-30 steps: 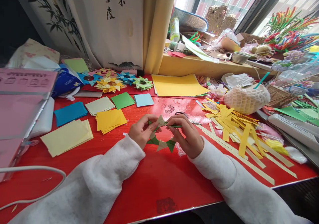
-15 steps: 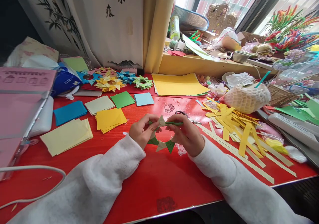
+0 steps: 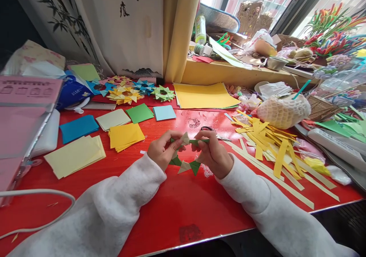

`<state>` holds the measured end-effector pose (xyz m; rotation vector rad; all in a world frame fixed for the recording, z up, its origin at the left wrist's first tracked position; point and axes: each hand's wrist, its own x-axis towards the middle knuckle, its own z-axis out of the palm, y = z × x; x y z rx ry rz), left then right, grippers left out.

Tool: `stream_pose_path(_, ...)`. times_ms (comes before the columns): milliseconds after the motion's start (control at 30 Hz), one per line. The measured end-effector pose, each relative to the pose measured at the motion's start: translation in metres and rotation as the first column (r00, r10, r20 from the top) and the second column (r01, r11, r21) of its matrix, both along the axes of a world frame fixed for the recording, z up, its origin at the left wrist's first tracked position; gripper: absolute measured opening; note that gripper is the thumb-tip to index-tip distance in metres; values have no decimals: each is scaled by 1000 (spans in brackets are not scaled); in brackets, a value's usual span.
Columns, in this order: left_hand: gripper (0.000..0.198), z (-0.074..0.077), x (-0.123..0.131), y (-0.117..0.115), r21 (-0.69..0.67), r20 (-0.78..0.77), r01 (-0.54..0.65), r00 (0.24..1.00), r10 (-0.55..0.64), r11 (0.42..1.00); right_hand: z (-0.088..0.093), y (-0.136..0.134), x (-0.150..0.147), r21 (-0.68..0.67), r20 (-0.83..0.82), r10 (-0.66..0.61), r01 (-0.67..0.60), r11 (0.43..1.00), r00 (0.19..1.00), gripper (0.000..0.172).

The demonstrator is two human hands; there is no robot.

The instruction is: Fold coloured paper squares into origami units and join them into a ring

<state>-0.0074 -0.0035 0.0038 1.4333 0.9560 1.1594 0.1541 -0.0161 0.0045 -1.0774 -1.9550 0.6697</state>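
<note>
A half-built green and cream folded paper ring [image 3: 186,166] hangs between my hands just above the red table [image 3: 177,207]. My left hand [image 3: 163,150] pinches its upper left part at a cream point. My right hand [image 3: 214,154] is closed on the ring's upper right, gripping a green folded piece that sticks out toward the right. Both wrists are in white fleece sleeves. The ring's lower points show below my fingers.
Stacks of square paper [image 3: 126,136] in yellow, blue, green and cream lie at left. Finished paper stars [image 3: 162,93] sit at the back beside a yellow sheet [image 3: 204,96]. Yellow paper strips [image 3: 274,150] spread at right, scissors [image 3: 207,129] lie behind my hands, and a pink box [image 3: 23,112] stands at left.
My right hand has slid a little left along the green piece and curled tighter. The ring stays in place between both hands.
</note>
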Motion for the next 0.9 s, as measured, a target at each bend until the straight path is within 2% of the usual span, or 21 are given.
stream_pose_path(133,18,0,0,-1,-20,-4,21,1000,-21,1000,-1,0,1,-13,-37,25,-26,1000,999,11)
stream_pose_path(267,17,-1,0,-1,-25,-1,55,998,-56,998,-1,0,1,29,-50,-40,41,999,998,9)
stream_pose_path(467,17,0,0,-1,-29,20,79,997,-78,996,2,1,1,215,15,30,-32,976,999,7)
stream_pose_path(600,14,0,0,-2,25,24,137,990,-138,990,2,0,0,279,11,-22,18,960,1000,7)
stream_pose_path(733,15,-1,1,-1,26,42,160,986,-161,987,3,-1,-1,213,34,-38,30,976,999,6)
stream_pose_path(900,16,0,3,3,-74,108,99,990,-91,992,5,6,3,49,54,-80,77,996,995,12)
